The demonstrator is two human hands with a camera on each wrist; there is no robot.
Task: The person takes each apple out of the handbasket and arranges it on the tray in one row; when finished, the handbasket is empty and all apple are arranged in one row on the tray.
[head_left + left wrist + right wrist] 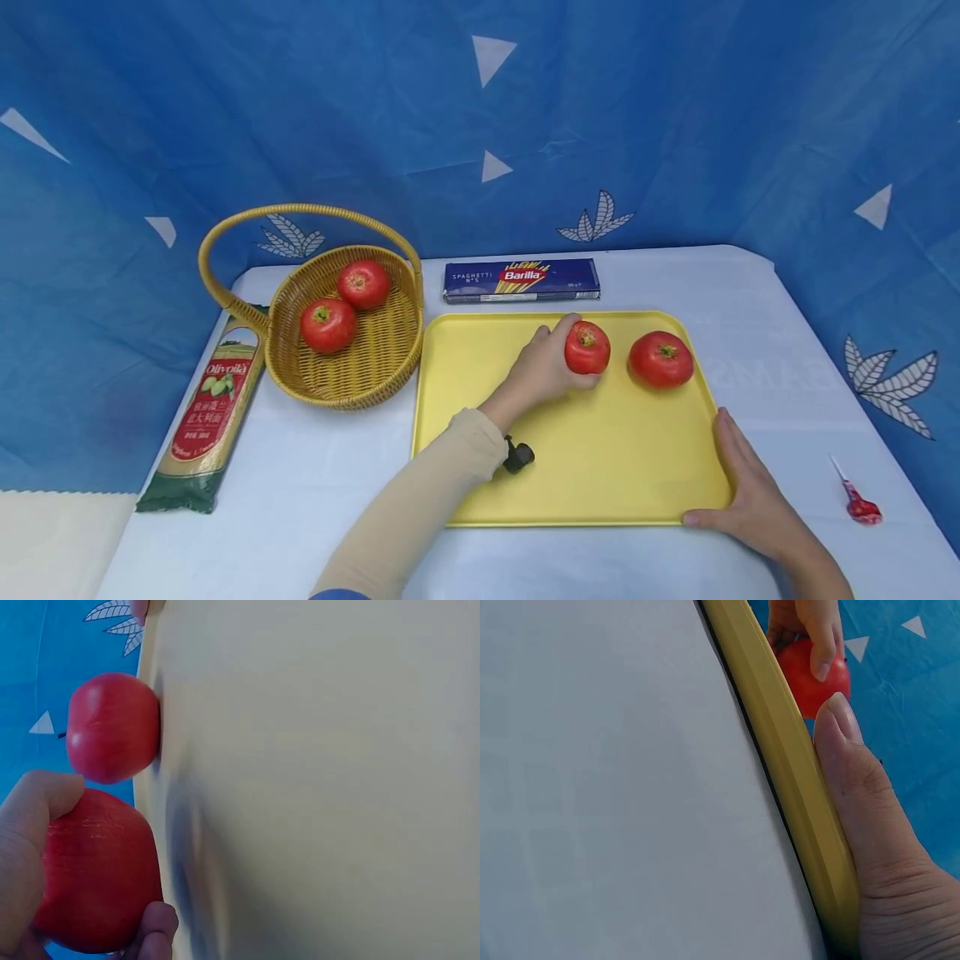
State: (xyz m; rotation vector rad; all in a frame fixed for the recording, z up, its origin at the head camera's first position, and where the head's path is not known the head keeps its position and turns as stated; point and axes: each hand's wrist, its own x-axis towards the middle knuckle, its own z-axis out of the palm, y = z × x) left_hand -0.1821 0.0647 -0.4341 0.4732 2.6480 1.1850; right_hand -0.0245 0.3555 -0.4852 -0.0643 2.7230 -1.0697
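Note:
My left hand [551,367] grips a red apple [587,348] over the middle of the yellow tray [592,475]. In the left wrist view the thumb lies across one side of this apple [101,877], and fingertips show at its other side. A second apple [660,360] sits on the tray to the right of the held one; its thin dark stem shows in the left wrist view. At the tray's near right corner rests my right hand [750,500], its fingers along the right side. The right thumb [870,802] lies straight against the tray's front rim.
A wicker basket [367,354] with a tall handle stands at the left, two apples [328,325] inside. Beside it lies an Olivoilà pasta packet [206,408]. A blue Barilla spaghetti box [521,280] is behind the tray, and a red lollipop [861,504] lies far right.

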